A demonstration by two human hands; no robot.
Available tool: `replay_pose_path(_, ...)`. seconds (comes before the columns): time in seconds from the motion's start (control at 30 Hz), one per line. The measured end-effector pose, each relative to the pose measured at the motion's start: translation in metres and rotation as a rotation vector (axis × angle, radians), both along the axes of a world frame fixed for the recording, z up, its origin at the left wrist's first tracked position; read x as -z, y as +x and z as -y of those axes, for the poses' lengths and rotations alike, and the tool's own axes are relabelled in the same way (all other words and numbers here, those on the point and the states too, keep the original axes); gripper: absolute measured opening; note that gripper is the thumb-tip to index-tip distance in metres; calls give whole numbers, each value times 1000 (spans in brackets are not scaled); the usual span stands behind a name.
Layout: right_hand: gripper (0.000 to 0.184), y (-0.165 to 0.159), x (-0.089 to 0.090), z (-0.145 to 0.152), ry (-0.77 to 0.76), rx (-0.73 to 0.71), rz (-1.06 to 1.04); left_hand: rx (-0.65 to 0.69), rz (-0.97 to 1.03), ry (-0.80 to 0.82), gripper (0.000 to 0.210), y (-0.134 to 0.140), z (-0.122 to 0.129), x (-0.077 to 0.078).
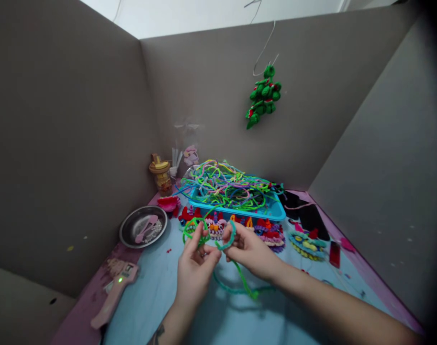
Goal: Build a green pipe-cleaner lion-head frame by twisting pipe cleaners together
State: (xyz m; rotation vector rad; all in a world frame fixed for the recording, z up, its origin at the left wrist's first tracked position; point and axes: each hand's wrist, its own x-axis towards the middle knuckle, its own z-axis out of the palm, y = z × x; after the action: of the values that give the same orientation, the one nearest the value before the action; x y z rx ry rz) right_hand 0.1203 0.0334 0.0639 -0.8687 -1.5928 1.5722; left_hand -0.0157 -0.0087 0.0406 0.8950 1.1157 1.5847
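My left hand (196,268) is closed in a pinch on a bright green pipe cleaner (189,230), bent into several loops around the fingertips. A teal pipe cleaner (232,235) curls over the fingers of my right hand (249,249), which grips it between thumb and fingers. The two hands almost meet over the blue mat. Below them hang a straight green length (245,280) and a curved teal length (229,289); where these join the held parts is hidden by the fingers.
A blue tray (275,211) heaped with pipe cleaners stands behind the hands, with colourful fuzzy figures (270,235) before it. At left are a steel bowl (127,230) of beads and a pink glue gun (114,297). A green ornament (264,96) hangs above.
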Motion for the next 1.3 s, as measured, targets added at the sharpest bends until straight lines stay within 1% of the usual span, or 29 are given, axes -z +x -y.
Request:
replay_pose_path(0.1, 23, 0, 1, -2, 62, 36, 8, 57, 30, -22, 69, 1, 1, 1)
replay_pose_path(0.2, 19, 3, 3, -7, 66, 55, 23, 91, 91, -12, 70, -2, 1, 2)
replay_pose_path(0.27, 17, 10, -1, -14, 82, 103, 73, 80, 153, 6, 69, -6, -1, 3)
replay_pose_path(0.3, 17, 16, -6, -18, 105, 136, 110, 57, 182, 11, 68, -8, -2, 4)
replay_pose_path(0.37, 19, 28, -21, -27, 185, 232, 184, -15, 232, 12, 66, -12, -5, 5)
replay_pose_path(0.4, 19, 35, -31, -32, 250, 294, 195, -56, 252, 5, 65, -14, -7, 6)
replay_pose_path(0.47, 17, 48, -53, -38, 406, 472, 145, -124, 293, -17, 64, -17, -11, 8)
replay_pose_path(0.53, 14, 57, -73, -41, 543, 616, 82, -178, 341, -43, 65, -20, -15, 9)
replay_pose_path(0.6, 10, 64, -88, -41, 661, 714, 43, -217, 386, -64, 63, -23, -17, 8)
replay_pose_path(0.63, 7, 67, -93, -41, 694, 735, 12, -235, 404, -69, 62, -24, -18, 8)
replay_pose_path(0.7, 5, 72, -98, -40, 703, 726, -67, -272, 434, -62, 57, -27, -19, 7)
replay_pose_path(0.77, 6, 76, -98, -38, 687, 719, -91, -302, 453, -38, 53, -29, -19, 7)
replay_pose_path(0.83, 9, 75, -90, -32, 717, 716, 34, -312, 458, -11, 52, -30, -19, 6)
replay_pose_path(0.87, 10, 71, -83, -28, 751, 686, 166, -308, 457, -4, 52, -30, -18, 6)
replay_pose_path(0.9, 13, 65, -74, -22, 797, 597, 321, -297, 459, -3, 53, -29, -18, 5)
replay_pose_path(0.97, 23, 49, -52, -10, 892, 314, 619, -266, 471, -12, 54, -26, -16, 4)
replay_pose_path(1.03, 27, 31, -29, -1, 1020, 74, 856, -232, 490, -26, 54, -24, -15, 2)
replay_pose_path(1.1, 23, 19, -13, 3, 1126, -19, 1027, -213, 499, -35, 52, -23, -13, 2)
replay_pose_path(1.13, 23, 16, -9, 3, 1164, -39, 1081, -214, 497, -37, 51, -23, -13, 1)
replay_pose_path(1.2, 25, 17, -12, -6, 1212, -26, 1135, -229, 492, -36, 47, -23, -12, 2)
replay_pose_path(1.27, 24, 23, -25, -24, 1211, 40, 1178, -241, 491, -23, 41, -22, -12, 3)
replay_pose_path(1.3, 23, 27, -34, -38, 1186, 99, 1227, -236, 489, -15, 39, -21, -12, 4)
